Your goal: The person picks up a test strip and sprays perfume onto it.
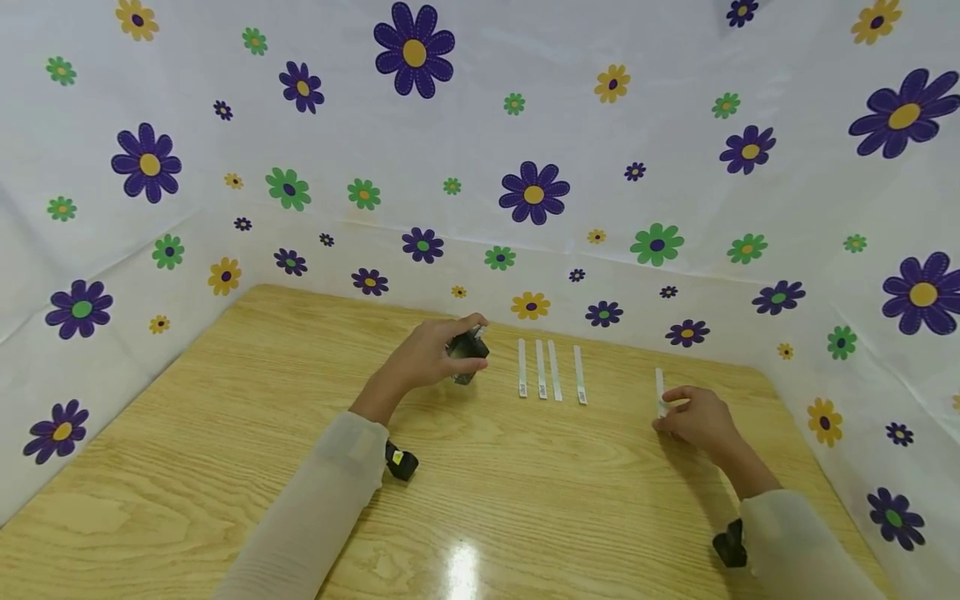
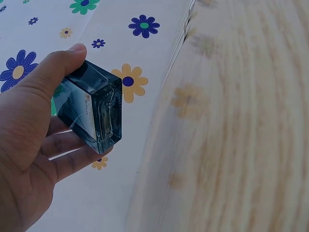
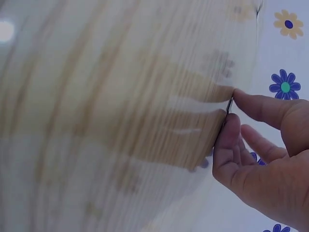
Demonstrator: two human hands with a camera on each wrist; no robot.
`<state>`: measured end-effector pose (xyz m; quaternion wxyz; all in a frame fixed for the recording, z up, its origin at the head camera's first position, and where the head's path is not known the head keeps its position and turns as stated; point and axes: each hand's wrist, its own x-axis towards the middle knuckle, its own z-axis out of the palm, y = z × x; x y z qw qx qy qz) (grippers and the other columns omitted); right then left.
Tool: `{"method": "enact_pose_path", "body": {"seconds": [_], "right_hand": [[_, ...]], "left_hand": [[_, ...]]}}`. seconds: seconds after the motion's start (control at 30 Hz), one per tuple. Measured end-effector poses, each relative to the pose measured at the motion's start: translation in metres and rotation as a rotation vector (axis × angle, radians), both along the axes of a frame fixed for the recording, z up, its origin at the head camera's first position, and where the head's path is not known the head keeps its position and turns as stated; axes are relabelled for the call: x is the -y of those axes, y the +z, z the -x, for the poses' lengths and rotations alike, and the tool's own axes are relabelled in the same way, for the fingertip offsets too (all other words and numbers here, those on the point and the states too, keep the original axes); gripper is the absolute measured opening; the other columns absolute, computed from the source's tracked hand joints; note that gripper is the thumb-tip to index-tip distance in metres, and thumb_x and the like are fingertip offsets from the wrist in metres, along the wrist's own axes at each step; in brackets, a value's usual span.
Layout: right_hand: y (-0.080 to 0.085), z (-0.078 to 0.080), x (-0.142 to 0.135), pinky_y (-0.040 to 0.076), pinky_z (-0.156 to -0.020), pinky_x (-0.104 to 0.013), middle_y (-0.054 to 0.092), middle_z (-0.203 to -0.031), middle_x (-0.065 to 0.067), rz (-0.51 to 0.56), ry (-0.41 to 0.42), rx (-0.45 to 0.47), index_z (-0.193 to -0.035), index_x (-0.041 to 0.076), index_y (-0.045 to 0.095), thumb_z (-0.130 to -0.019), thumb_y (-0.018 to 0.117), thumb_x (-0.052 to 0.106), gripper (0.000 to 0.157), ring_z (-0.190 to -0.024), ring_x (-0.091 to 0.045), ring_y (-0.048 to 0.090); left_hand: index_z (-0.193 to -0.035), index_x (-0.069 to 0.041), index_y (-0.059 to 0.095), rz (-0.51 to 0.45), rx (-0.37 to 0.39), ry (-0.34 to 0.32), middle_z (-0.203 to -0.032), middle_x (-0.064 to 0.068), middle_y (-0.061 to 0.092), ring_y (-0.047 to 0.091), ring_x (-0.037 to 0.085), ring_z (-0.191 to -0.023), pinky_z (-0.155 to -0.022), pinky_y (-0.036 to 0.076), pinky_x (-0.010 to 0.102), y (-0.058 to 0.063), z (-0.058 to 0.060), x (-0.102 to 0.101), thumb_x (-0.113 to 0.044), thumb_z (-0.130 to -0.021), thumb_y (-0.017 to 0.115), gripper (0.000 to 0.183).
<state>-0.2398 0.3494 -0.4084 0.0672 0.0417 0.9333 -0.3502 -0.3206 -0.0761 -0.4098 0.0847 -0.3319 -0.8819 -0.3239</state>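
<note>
My left hand [image 1: 429, 354] grips a dark blue glass perfume bottle [image 1: 468, 357] above the back of the table, a finger over its silvery top. In the left wrist view the bottle [image 2: 91, 108] shows its square base and a pale label, thumb on one side and fingers on the other. Far to the right, my right hand [image 1: 703, 421] pinches the near end of a white paper strip [image 1: 659, 382] low at the tabletop. Its fingertips [image 3: 228, 123] meet the table surface in the right wrist view, where the strip itself barely shows.
Between the hands several white paper strips [image 1: 522, 367] lie side by side, some with small print at the near end. The wooden table [image 1: 525, 500] runs back to a white flower-printed cloth [image 1: 465, 133]. Black wrist devices [image 1: 402, 462] hang by both sleeves.
</note>
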Motion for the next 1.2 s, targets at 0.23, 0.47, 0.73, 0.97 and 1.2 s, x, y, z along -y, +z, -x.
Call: {"method": "enact_pose_path", "body": {"seconds": [0.23, 0.47, 0.73, 0.97, 1.2], "right_hand": [[0.001, -0.001, 0.002, 0.049, -0.068, -0.035, 0.059, -0.108, -0.028, -0.035, -0.038, -0.006, -0.125, -0.01, 0.05, -0.08, 0.076, 0.015, 0.058, -0.085, -0.027, 0.06], [0.002, -0.001, 0.005, 0.049, -0.064, -0.033, 0.062, -0.101, -0.025, -0.013, -0.092, 0.022, -0.122, -0.011, 0.051, -0.078, 0.077, 0.013, 0.056, -0.078, -0.024, 0.061], [0.003, 0.0, 0.008, 0.048, -0.066, -0.034, 0.061, -0.103, -0.027, -0.02, -0.128, 0.019, -0.121, -0.011, 0.051, -0.076, 0.078, 0.011, 0.056, -0.079, -0.024, 0.062], [0.002, 0.0, 0.012, 0.046, -0.07, -0.037, 0.06, -0.1, -0.025, -0.016, -0.173, 0.02, -0.122, -0.01, 0.051, -0.076, 0.077, 0.009, 0.056, -0.081, -0.027, 0.058], [0.002, 0.0, 0.016, 0.045, -0.069, -0.036, 0.06, -0.097, -0.023, -0.052, -0.205, 0.004, -0.117, -0.01, 0.054, -0.074, 0.078, 0.008, 0.052, -0.078, -0.026, 0.057]], "left_hand": [[-0.138, -0.036, 0.046, 0.012, 0.007, -0.014, -0.115, -0.003, 0.062, 0.055, 0.017, -0.102, -0.085, 0.047, 0.039, 0.003, -0.001, 0.0, -0.052, -0.083, 0.067, 0.061], [-0.137, -0.038, 0.046, 0.011, 0.006, -0.004, -0.114, -0.005, 0.062, 0.055, 0.016, -0.101, -0.085, 0.047, 0.038, 0.003, -0.002, 0.0, -0.052, -0.083, 0.067, 0.06], [-0.139, -0.037, 0.045, 0.013, 0.009, -0.015, -0.115, -0.003, 0.062, 0.056, 0.016, -0.101, -0.084, 0.048, 0.038, 0.003, -0.001, 0.001, -0.053, -0.083, 0.066, 0.061], [-0.137, -0.04, 0.046, 0.006, 0.01, 0.001, -0.115, -0.005, 0.062, 0.056, 0.014, -0.102, -0.084, 0.048, 0.036, 0.003, 0.0, 0.0, -0.053, -0.083, 0.067, 0.059], [-0.137, -0.04, 0.046, 0.004, 0.006, 0.002, -0.115, -0.005, 0.062, 0.056, 0.014, -0.101, -0.082, 0.048, 0.035, 0.002, -0.001, 0.001, -0.052, -0.083, 0.067, 0.059]]}}
